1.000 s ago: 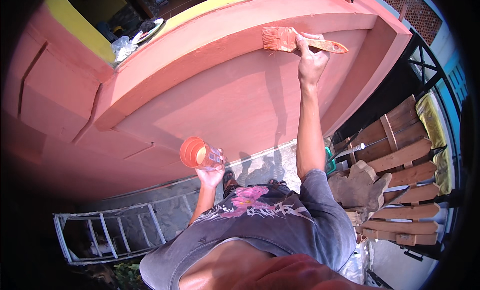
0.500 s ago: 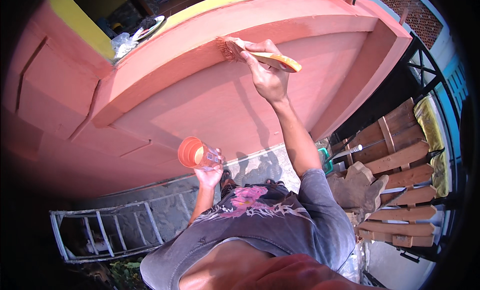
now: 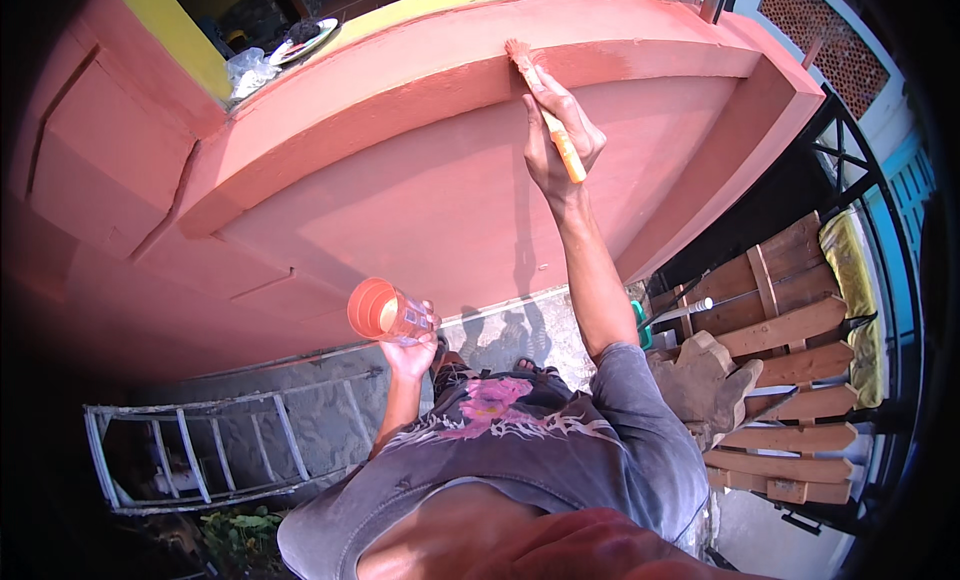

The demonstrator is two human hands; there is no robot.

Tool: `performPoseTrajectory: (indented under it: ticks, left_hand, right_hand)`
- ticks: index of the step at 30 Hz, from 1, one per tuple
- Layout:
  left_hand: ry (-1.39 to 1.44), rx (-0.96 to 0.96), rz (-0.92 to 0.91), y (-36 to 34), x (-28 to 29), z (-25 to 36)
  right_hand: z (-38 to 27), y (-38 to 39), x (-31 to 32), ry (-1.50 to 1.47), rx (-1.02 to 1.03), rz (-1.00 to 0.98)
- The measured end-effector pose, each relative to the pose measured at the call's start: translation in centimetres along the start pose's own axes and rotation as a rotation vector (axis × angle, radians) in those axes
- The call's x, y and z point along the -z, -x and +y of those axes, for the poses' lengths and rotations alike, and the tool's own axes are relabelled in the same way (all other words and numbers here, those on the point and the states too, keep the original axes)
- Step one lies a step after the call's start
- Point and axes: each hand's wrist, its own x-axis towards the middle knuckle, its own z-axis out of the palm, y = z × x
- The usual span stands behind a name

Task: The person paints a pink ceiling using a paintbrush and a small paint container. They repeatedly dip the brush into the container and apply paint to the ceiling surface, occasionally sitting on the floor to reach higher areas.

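My right hand [image 3: 560, 145] grips a paintbrush [image 3: 567, 158] with a yellow-orange handle, seen edge-on. Its reddish bristles touch the outer edge of the ledge along the top of a salmon-pink wall [image 3: 400, 200]. In my left hand [image 3: 410, 352] is an orange-red plastic cup [image 3: 375, 310], held low in front of my body and tilted so its mouth shows. Something pale is visible inside the cup, and the fingers wrap round its far side.
A metal ladder [image 3: 235, 445] lies at lower left, beside green plants [image 3: 240, 540]. On the ledge at upper left are a plate [image 3: 305, 42] and a crumpled plastic bag [image 3: 250, 72]. Wooden fence boards [image 3: 800, 370] and a black metal gate [image 3: 850, 150] stand at right.
The brush has moved right and slightly up along the ledge, and my right hand has turned so the handle points more downward. The cup stays in my left hand, nearly still.
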Motion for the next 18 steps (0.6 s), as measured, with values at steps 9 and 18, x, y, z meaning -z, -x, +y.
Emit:
performPoseTrajectory:
  ticks: [9, 18]
  left_hand:
    - [0.017, -0.019, -0.022, 0.3, 0.1, 0.5]
    - [-0.011, -0.044, -0.028, 0.7, -1.1, 0.5]
  right_hand:
    - [5.0, -3.3, 3.6, -0.432, -0.371, 0.534]
    - [3.5, -1.8, 1.8, -0.456, -0.342, 0.573]
